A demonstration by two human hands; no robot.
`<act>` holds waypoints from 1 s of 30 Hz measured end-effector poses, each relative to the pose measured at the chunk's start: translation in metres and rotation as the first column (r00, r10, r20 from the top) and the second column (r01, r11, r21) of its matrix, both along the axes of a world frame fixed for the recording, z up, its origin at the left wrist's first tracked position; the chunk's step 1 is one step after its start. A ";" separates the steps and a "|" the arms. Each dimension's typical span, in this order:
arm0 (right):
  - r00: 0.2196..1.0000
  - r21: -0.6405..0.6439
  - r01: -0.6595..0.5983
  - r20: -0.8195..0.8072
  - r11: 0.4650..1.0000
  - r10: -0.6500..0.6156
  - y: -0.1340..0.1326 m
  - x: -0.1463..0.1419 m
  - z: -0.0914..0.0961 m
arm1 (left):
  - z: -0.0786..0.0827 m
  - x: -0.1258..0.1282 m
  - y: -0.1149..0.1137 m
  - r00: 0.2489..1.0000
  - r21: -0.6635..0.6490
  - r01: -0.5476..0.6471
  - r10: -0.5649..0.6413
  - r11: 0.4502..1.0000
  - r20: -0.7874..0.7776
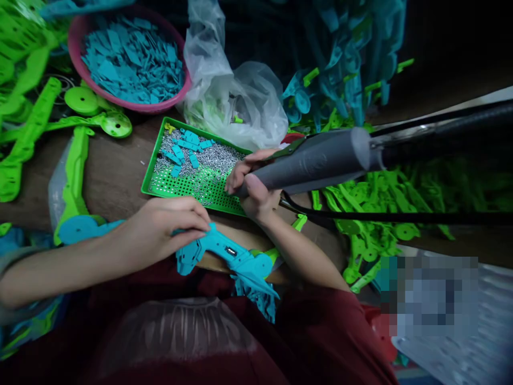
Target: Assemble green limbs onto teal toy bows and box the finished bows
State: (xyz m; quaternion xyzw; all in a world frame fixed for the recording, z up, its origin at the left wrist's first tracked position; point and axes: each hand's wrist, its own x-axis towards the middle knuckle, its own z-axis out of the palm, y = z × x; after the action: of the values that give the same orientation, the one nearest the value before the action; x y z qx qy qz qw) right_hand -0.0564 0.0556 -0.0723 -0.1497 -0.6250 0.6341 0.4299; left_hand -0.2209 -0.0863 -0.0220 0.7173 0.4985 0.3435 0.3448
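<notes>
My left hand (176,222) pinches the upper edge of a blue plastic part (236,256), which has a small dark slot and a round end. The part lies at the front edge of the table, above my lap. Around the front of a grey power screwdriver (316,160) my right hand (256,184) is closed, the thumb along its side; the tool's tip is hidden by the fingers. That hand is over the right end of a green perforated tray (192,192). Inside the tray lie many small screws (218,158) and several small blue pieces (190,141).
Behind the tray stand a pink basin (76,64) of blue pieces and a clear plastic bag (256,96). Green plastic parts (76,176) are piled left, more green parts (356,214) right. Cables (401,216) run right from near the screwdriver. Blue parts (340,53) crowd the back.
</notes>
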 end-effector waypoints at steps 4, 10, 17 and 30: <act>0.996 -0.039 0.017 0.088 0.999 -0.014 0.000 -0.004 0.000 | -0.018 0.028 0.006 0.981 0.209 0.187 -0.172 0.960 -0.086; 0.996 -0.081 0.038 -0.081 0.996 -0.045 0.002 -0.008 -0.001 | -0.040 0.049 0.022 0.854 0.239 0.482 -0.392 0.843 -0.342; 0.994 -0.077 0.043 -0.093 0.996 -0.050 0.003 -0.010 0.000 | -0.032 0.046 0.021 0.838 0.227 0.531 -0.466 0.816 -0.285; 0.996 -0.037 0.054 -0.071 0.998 -0.056 0.004 -0.012 -0.001 | -0.035 0.063 -0.014 0.827 0.221 0.331 -0.170 0.917 -0.536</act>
State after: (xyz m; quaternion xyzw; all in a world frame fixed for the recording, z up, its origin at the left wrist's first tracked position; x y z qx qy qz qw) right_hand -0.0686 0.0594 -0.0733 -0.1511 -0.5936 0.6379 0.4668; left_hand -0.1584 -0.1003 -0.0571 0.8860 0.4126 0.1669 0.1297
